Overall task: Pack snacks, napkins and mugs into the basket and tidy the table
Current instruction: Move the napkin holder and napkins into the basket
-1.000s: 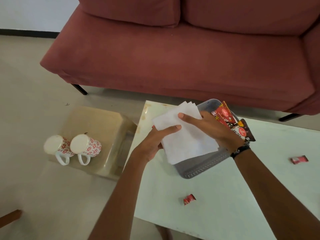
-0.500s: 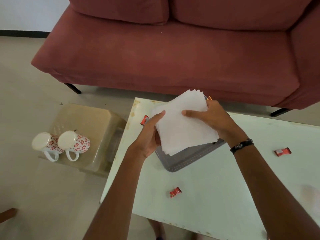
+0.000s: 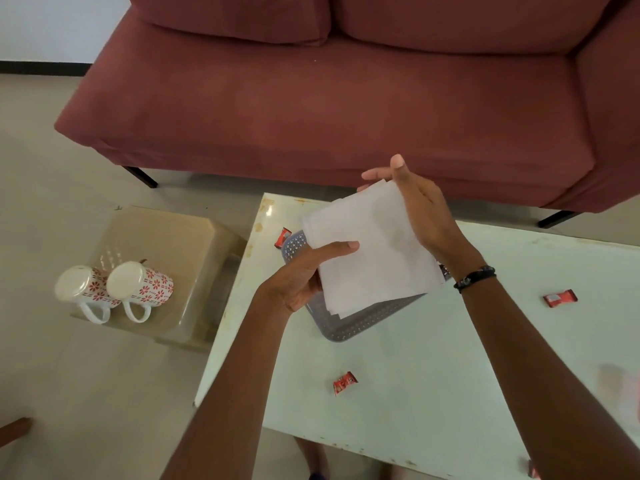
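Note:
A stack of white napkins hangs above the grey perforated basket on the pale table. My left hand pinches the stack's left edge, thumb on top. My right hand lies along the stack's right edge with straight fingers. The napkins hide most of the basket's inside. Three small red snack packets lie loose on the table: one left of the basket, one in front, one at the right. Two white mugs with red flowers stand upside down on a beige stool.
A red sofa runs along the far side of the table. The beige stool stands on the floor left of the table. A wooden piece shows at the lower left edge.
The napkin stack has stayed above the basket in my left hand's pinch. My right hand has slid from the top of the stack to its far right edge, fingers now straight.

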Available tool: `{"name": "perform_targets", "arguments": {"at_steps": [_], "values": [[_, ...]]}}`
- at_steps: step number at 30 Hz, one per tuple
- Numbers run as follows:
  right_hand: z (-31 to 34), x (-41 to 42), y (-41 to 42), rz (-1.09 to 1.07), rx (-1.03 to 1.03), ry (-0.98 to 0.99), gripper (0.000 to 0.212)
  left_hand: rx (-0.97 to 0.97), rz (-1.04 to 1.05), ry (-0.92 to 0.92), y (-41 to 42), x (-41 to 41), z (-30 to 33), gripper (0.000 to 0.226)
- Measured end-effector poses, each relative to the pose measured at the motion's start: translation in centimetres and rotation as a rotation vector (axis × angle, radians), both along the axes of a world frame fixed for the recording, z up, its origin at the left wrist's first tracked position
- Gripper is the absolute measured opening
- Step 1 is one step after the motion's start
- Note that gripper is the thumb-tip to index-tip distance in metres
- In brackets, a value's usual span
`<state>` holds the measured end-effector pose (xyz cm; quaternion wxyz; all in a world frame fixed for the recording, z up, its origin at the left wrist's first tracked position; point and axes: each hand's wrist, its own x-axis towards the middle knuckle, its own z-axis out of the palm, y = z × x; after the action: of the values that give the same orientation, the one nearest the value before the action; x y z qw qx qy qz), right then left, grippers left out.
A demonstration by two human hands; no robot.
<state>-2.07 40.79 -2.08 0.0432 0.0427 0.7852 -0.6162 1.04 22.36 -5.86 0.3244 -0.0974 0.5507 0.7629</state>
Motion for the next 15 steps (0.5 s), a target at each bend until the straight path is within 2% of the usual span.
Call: {"name": "perform_targets", "arguments": {"at_steps": [4,7,12,15], "values": [[-0.2,-0.1,-0.4,-0.099,-0.044,0.036,0.06,-0.009,-0.009,0.017,0.0,-0.2,0.0,0.042],[-0.9,0.2,-0.6,-0.14,-0.088,0.045,0.058,-0.002,-0.056,0.015,-0.3,-0.1,-0.2,0.037],[-1.3,0.7,-1.2,-0.037,-0.067,0.073,0.044,-0.072,-0.136,-0.018,-0.3,0.4,-0.6,0.042],[-1.3,0.5,-1.1,0.016,-0.049,-0.007,0.042,-0.093,-0.121,-0.035,-0.2,0.4,-0.7,0.04]]}}
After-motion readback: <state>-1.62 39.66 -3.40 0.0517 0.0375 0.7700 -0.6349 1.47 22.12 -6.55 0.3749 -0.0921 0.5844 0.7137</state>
